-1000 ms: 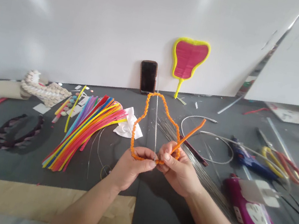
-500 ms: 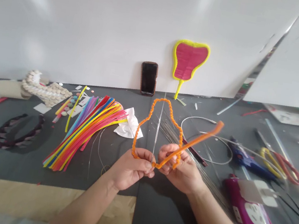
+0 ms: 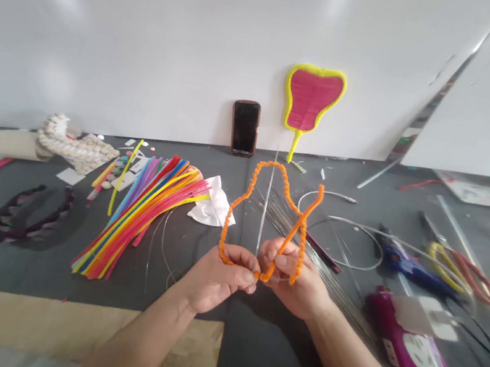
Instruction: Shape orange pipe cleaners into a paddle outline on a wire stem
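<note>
An orange pipe cleaner is coiled along a wire frame (image 3: 286,181) shaped like a rounded outline, held upright above the table. My left hand (image 3: 227,277) pinches the frame's lower edge. Beside it my right hand (image 3: 288,275) is closed on the loose end of the orange pipe cleaner (image 3: 296,230), which slants up and crosses the frame's right side. A thin straight wire (image 3: 264,212) runs up the middle of the frame. Behind it, a red hand fan with a yellow fuzzy edge (image 3: 311,101) leans on the white wall.
A bundle of coloured pipe cleaners (image 3: 139,222) and white tissue (image 3: 211,203) lie left. Upright at the back is a phone (image 3: 245,127). Thin wires (image 3: 321,259), a glue gun (image 3: 405,263), scissors (image 3: 465,270) and a purple power strip (image 3: 406,342) lie right. A dark headband (image 3: 28,216) sits far left.
The loose end of the orange pipe cleaner has swung from pointing far right to a steeper upward slant. My right hand has shifted slightly, and the frame sits a little further right.
</note>
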Demonstrator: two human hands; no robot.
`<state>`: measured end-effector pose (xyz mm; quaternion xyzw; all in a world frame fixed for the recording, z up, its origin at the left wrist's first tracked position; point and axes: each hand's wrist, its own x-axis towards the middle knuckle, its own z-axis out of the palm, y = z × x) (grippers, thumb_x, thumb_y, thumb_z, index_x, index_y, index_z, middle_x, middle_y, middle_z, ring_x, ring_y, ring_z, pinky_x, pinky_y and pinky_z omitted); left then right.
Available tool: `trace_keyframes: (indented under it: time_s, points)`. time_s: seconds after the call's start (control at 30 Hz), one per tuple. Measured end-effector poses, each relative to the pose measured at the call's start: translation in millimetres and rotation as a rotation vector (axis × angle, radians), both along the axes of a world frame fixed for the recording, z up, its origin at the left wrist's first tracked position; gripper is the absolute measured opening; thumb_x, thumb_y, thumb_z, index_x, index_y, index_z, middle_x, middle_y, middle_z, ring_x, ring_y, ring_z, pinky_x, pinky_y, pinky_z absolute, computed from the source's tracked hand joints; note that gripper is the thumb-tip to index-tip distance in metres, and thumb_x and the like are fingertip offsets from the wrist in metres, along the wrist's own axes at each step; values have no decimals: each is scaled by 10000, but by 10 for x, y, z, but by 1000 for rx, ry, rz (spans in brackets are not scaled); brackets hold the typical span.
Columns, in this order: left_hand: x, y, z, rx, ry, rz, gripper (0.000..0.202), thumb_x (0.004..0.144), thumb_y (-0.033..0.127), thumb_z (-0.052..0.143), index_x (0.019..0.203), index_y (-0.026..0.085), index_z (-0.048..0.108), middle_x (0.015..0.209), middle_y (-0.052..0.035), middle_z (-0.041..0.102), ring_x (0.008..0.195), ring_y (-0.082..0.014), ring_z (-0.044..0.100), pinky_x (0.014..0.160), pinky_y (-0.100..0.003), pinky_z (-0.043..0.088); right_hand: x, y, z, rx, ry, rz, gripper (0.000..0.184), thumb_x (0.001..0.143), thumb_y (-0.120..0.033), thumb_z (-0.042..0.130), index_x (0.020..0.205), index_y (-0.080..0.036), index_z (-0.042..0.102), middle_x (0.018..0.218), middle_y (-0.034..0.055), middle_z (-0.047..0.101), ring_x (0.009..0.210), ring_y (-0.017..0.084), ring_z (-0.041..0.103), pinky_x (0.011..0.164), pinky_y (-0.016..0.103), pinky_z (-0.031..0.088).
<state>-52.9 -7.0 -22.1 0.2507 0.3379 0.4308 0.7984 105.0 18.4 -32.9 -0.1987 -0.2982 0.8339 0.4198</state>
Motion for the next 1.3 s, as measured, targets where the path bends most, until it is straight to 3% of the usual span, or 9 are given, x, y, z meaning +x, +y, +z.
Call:
trace_keyframes:
  time_s: [0.17,0.37,0.5,0.67,0.87,1.07,1.3]
  points:
    - [4,7,-2,55,55,59,127,570,142,760,670,132,683,639,-15,623,560,-108,539,588,-269,391,-27,-13,-13,-192,32,2,79,713,-190,618,753,-191,550,667,-17,558,456,50,381,412,165,251]
    - [-2,-5,-12,142,158,44,95,606,150,751,670,134,683,625,-8,597,582,-103,512,588,-258,363,-59,-10,50,-313,-27,-77,99,691,-194,610,730,-193,518,603,-27,552,406,46,351,341,134,218]
    - [-26,-16,-8,211,107,72,96,624,167,754,693,148,690,646,-9,595,591,-106,521,590,-263,370,-54,22,70,-351,-38,-178,91,725,-219,608,744,-198,522,587,-42,517,397,43,324,321,129,208]
    - [-27,10,13,163,-15,156,116,620,174,763,708,146,694,643,-5,610,560,-91,527,585,-256,406,-14,0,81,-162,48,-144,140,740,-274,663,834,-204,586,657,-30,544,482,60,423,415,163,337]
    - [8,6,5,73,-72,94,108,622,161,761,691,128,685,616,-19,633,573,-95,562,579,-224,423,0,-71,56,-11,82,43,443,639,-244,771,1053,-265,614,828,-22,566,566,72,474,657,297,474]
    - [-1,-15,-9,62,-88,84,115,619,165,764,690,124,682,606,-15,629,560,-90,560,579,-218,424,-20,-55,31,72,102,47,223,669,-213,768,834,-252,622,816,-33,560,679,107,583,683,301,485]
    - [17,-9,-12,48,-62,104,109,623,165,756,683,117,678,598,-17,613,565,-97,552,580,-228,411,-66,-59,6,121,48,-23,203,669,-209,771,806,-228,621,805,-24,573,665,120,606,611,272,492]
